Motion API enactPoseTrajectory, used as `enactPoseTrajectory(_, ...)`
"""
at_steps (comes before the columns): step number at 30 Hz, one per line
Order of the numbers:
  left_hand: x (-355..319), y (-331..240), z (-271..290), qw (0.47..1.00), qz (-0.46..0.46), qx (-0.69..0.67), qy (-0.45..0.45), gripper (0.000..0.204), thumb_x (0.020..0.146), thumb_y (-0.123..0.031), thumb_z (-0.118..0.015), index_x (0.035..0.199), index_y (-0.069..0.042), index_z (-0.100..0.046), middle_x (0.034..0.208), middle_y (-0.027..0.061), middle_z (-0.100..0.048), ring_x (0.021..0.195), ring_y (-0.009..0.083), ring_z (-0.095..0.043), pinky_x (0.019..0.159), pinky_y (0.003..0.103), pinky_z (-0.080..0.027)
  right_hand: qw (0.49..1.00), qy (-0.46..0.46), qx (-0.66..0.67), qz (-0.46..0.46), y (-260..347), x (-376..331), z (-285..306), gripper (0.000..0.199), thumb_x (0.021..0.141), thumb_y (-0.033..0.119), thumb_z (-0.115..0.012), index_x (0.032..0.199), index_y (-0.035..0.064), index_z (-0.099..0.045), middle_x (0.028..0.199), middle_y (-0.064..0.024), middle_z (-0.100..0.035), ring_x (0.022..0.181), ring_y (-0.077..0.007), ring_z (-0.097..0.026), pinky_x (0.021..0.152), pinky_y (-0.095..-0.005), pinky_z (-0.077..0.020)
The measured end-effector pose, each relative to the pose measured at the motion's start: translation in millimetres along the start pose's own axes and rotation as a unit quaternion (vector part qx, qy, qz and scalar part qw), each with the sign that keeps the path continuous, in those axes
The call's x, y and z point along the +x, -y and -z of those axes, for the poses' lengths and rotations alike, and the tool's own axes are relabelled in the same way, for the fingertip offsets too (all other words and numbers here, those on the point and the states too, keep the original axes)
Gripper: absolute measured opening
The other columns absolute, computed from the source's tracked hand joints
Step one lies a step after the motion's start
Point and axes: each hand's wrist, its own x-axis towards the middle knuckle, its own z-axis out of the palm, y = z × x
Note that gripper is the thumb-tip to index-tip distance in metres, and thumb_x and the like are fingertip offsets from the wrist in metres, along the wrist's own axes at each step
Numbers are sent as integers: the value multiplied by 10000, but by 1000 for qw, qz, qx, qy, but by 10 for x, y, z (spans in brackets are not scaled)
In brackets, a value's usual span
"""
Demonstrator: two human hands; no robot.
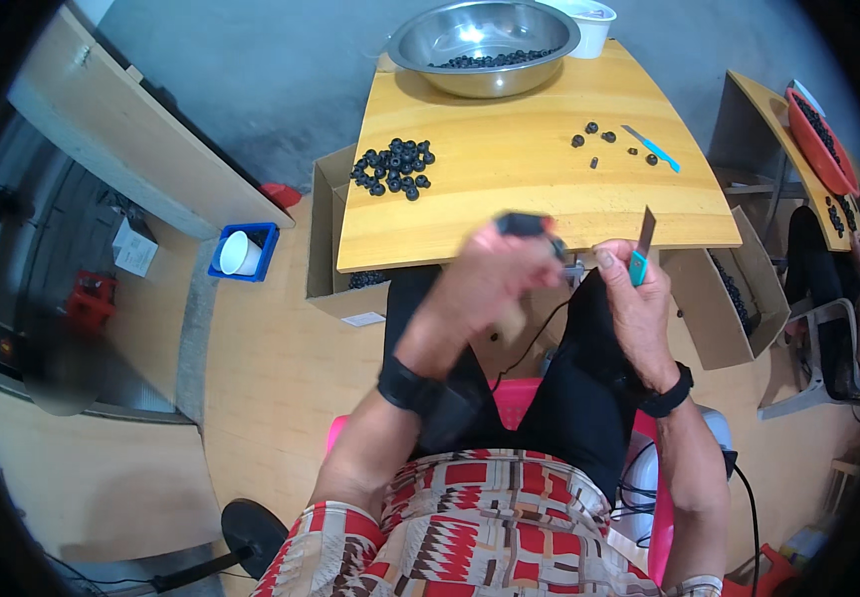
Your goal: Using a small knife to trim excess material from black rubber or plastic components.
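In my right hand (632, 303), held upright above the table's near edge, is a small knife (639, 261) with a teal handle and a flat pointed blade. The fingers are closed round its handle. My left hand (490, 274) is beside it to the left, smeared by motion. A dark thing with a red edge (524, 224) shows at its fingers; its kind and the grip are too blurred to make out. On the wooden table (510, 199), a cluster of small black ring-like pieces (393, 166) lies at left. Several loose black pieces (591, 128) lie at right, near a second knife with a blue handle (663, 155).
A steel bowl (480, 86) with black pieces and a white tub (594, 35) stand at the table's far end. Cardboard boxes (330, 239) flank the table below. At right, another person sits by a table with a red basin (816, 149). A blue tray (261, 261) lies on the floor.
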Motion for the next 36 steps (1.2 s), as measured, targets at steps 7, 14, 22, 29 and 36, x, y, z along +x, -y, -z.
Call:
enactPoseTrajectory(7,212,-955,1052,927,-110,197,-300,189,805,22,-593,981,25,-523,822,79,-599,672,134,-602,578,209,-533,999,35,-29,21,-42,-5,-3,143,872,144,-589,895,3,-594,734,44,-533,681,-27,-443,622,-186,-384)
enactPoseTrajectory(14,350,-1045,1399,893,-94,254,-359,141,821,14,-574,958,11,-540,825,74,-590,645,124,-579,536,212,-504,997,54,-47,34,-32,-21,-41,146,875,152,-584,887,8,-592,694,52,-497,648,-26,-413,589,-186,-368)
enactPoseTrajectory(22,591,-861,771,915,-114,307,-236,266,816,-18,-597,1070,-19,-520,889,76,-596,700,138,-590,596,228,-517,996,58,-58,20,-60,-10,-24,99,867,117,-571,856,20,-589,659,46,-494,617,-25,-423,543,-196,-367)
enactPoseTrajectory(29,1480,-156,192,870,-95,470,-112,341,735,-47,-637,1064,0,-560,879,87,-607,732,156,-576,657,274,-474,994,44,-80,52,48,32,31,132,837,124,-608,894,5,-598,715,-74,-592,618,-87,-514,574,-234,-428)
enactPoseTrajectory(36,2053,88,-77,697,-109,699,-115,324,718,-145,-668,1023,-54,-609,954,125,-635,885,237,-601,772,327,-463,998,4,-55,10,36,75,178,134,844,133,-592,906,15,-609,691,-75,-613,600,-89,-535,584,-239,-446)
